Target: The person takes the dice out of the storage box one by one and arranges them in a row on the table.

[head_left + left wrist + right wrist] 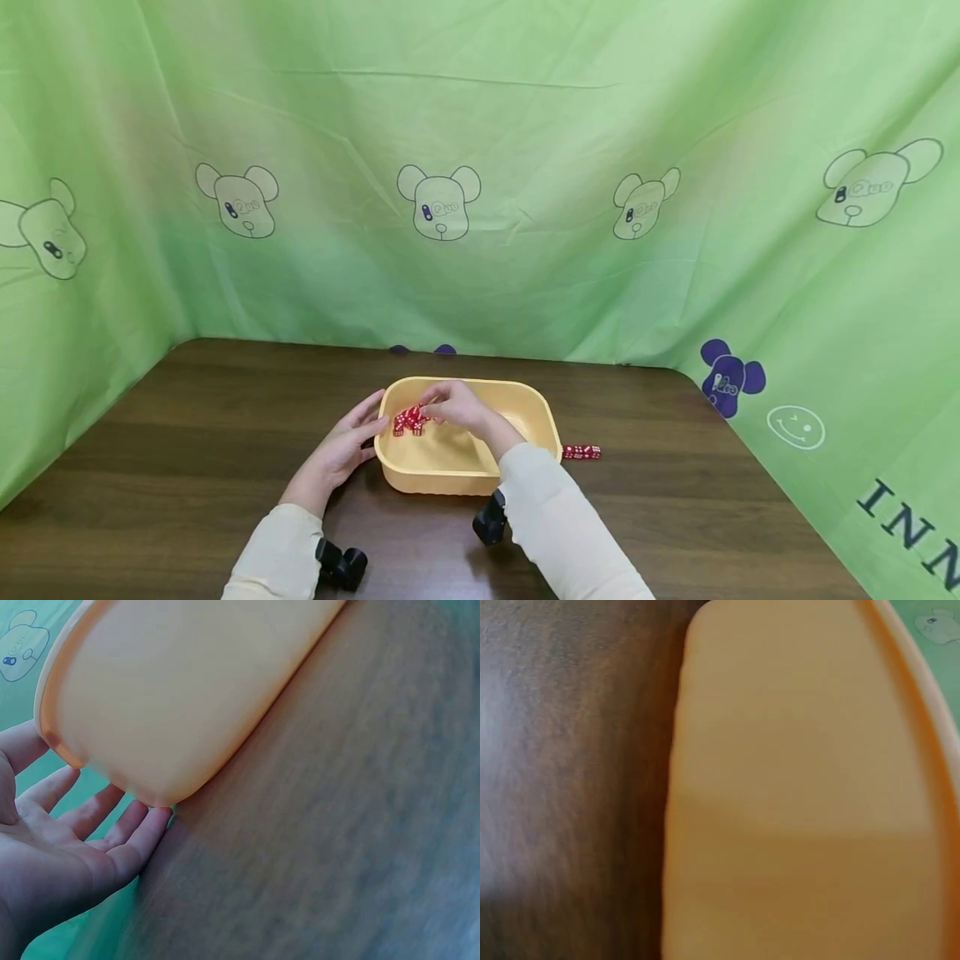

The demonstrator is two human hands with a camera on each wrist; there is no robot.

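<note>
A yellow plastic tub (pixel 442 483) sits on the table with a cluster of red dice (pixel 405 421) with white pips at its left end. My left hand (pixel 341 450) holds the tub's left end, thumb at the rim and fingers against the outer wall; in the left wrist view the fingertips (pixel 159 814) touch that wall. Over the tub, my right hand (pixel 457 406) reaches in from the right and pinches a red die at the cluster, partly hidden by the fingers. The right wrist view shows only the tub's outer side (pixel 802 772), without the hand.
A short row of red dice (pixel 582 452) lies on the table against the tub's right side. The brown wooden table (pixel 675 500) meets a green printed curtain (pixel 525 275) at the back and sides. Black wrist cameras (pixel 341 567) are strapped near both sleeves.
</note>
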